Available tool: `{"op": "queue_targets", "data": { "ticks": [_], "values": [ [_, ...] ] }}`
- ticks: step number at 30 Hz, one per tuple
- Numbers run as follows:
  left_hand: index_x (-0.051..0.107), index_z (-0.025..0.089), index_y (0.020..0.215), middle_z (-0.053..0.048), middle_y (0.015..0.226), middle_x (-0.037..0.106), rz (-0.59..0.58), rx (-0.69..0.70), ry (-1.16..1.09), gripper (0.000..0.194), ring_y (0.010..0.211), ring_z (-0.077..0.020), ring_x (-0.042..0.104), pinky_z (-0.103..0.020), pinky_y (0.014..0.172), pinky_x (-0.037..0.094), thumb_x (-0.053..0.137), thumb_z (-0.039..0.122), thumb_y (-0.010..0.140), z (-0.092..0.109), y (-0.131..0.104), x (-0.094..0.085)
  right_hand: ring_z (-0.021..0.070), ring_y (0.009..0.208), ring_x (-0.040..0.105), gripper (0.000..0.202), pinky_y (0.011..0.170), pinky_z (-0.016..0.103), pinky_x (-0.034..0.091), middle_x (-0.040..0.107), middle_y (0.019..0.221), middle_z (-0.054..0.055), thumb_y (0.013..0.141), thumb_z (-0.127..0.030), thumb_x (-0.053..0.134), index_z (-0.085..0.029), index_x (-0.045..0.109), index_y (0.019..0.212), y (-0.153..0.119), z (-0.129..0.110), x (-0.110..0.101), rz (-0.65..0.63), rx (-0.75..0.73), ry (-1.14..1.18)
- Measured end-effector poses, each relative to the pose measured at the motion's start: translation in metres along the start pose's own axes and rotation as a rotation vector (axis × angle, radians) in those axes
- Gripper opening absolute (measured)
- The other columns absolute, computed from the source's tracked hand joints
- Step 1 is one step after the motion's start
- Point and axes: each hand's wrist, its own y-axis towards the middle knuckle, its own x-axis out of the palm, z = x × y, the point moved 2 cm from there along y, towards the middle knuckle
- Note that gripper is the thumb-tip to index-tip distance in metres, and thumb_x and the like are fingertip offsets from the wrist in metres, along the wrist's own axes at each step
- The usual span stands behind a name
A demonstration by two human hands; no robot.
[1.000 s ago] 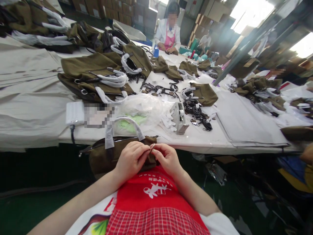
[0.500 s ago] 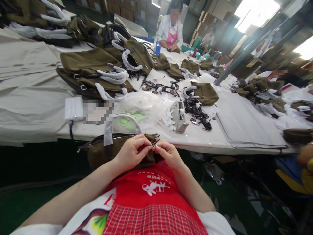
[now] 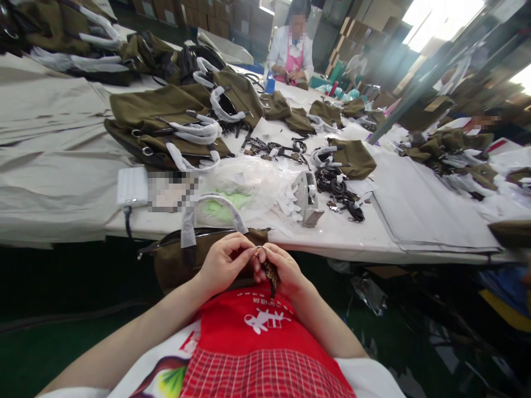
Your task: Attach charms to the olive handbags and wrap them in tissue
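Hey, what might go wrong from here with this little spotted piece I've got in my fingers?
The spotted piece might slip: the left hand and right hand meet only at the fingertips near its top, and it dangles in front of the table, so it could drop past the edge.

The bag sits at that edge, its support hidden; a nudge could perhaps shift it.

I cannot identify the small patterned piece [image 3: 272,278] at the right hand [image 3: 286,269]. The left hand [image 3: 226,264] partly hides the near bag [image 3: 172,268]; the view edge crops a far-left bag [image 3: 62,25].
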Motion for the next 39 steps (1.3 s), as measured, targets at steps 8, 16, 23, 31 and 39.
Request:
{"op": "queue_targets", "data": {
  "ticks": [8, 16, 23, 31, 39],
  "values": [
    [0.071, 0.019, 0.082, -0.004, 0.08, 0.065, 0.114, -0.099, -0.133, 0.019, 0.069, -0.0153, 0.063, -0.027, 0.065, 0.051, 0.057, 0.029, 0.091, -0.005, -0.017, 0.016, 0.0063, 0.043, 0.041, 0.024, 0.045, 0.02, 0.045, 0.055, 0.062, -0.003, 0.086, -0.041, 0.066, -0.017, 0.064, 0.083, 0.002, 0.007, 0.0, 0.108, -0.017, 0.079],
    [0.068, 0.017, 0.073, -0.003, 0.07, 0.064, 0.008, -0.15, -0.06, 0.019, 0.066, -0.0149, 0.059, -0.026, 0.061, 0.047, 0.064, 0.032, 0.084, -0.016, -0.008, 0.006, 0.0067, 0.039, 0.047, 0.026, 0.039, 0.017, 0.039, 0.056, 0.057, -0.003, 0.087, -0.04, 0.064, -0.015, 0.063, 0.079, 0.001, 0.0, -0.008, 0.111, 0.082, -0.174],
    [0.061, 0.019, 0.075, 0.0, 0.062, 0.065, -0.021, -0.317, -0.496, 0.021, 0.052, -0.0169, 0.062, -0.03, 0.052, 0.052, 0.063, 0.038, 0.085, -0.016, -0.015, 0.015, 0.0106, 0.045, 0.055, 0.022, 0.045, 0.022, 0.047, 0.063, 0.066, -0.001, 0.092, -0.041, 0.057, -0.019, 0.057, 0.087, 0.002, 0.017, -0.004, 0.07, 0.071, -0.015],
    [0.067, 0.017, 0.089, -0.01, 0.089, 0.067, 0.129, -0.121, 0.369, 0.031, 0.084, -0.0248, 0.065, -0.038, 0.078, 0.053, 0.05, 0.044, 0.089, -0.031, 0.009, -0.008, 0.008, 0.046, 0.045, 0.025, 0.048, 0.022, 0.044, 0.055, 0.062, -0.002, 0.087, -0.034, 0.063, -0.017, 0.054, 0.07, 0.006, 0.005, 0.0, 0.134, -0.003, 0.038],
    [0.069, 0.018, 0.078, -0.013, 0.086, 0.068, 0.012, -0.303, 0.818, 0.042, 0.083, -0.0303, 0.065, -0.038, 0.076, 0.05, 0.061, 0.06, 0.076, -0.075, 0.053, -0.024, 0.0079, 0.044, 0.041, 0.027, 0.047, 0.023, 0.043, 0.054, 0.061, -0.002, 0.084, -0.034, 0.06, -0.018, 0.05, 0.065, 0.011, 0.014, -0.01, 0.224, 0.004, -0.058]
  ]
}}
